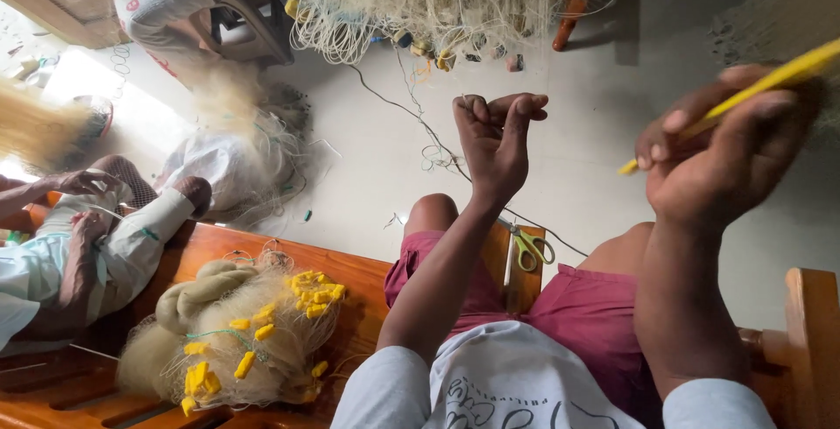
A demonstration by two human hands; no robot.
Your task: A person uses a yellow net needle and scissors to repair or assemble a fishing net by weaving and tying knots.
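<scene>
My left hand [495, 136] is raised in front of me with its fingers curled in tight, the tips pinched together on something too fine to make out, most likely a strand of the pale fishing net [420, 0] that hangs in a tangled mass above it. My right hand [713, 153] is lifted off to the side, slightly blurred, with thumb and fingers closed around a long yellow plastic netting needle [744, 96] that slants up and away towards the corner. Whether a line runs between the needle and my left hand I cannot tell. I am sitting on a brown wooden bench [289, 258] in dark red shorts [586, 311], my knees out over the grey floor [595, 105]. A pair of scissors with green handles [528, 249] lies on the bench edge between my legs. Beside me on the seat rests a heap of bundled cream netting studded with small yellow floats [241, 337]. Further along the bench another person in a pale long sleeve [144, 236] sits with their hands close together, and someone in white sits on a chair at the far side.
</scene>
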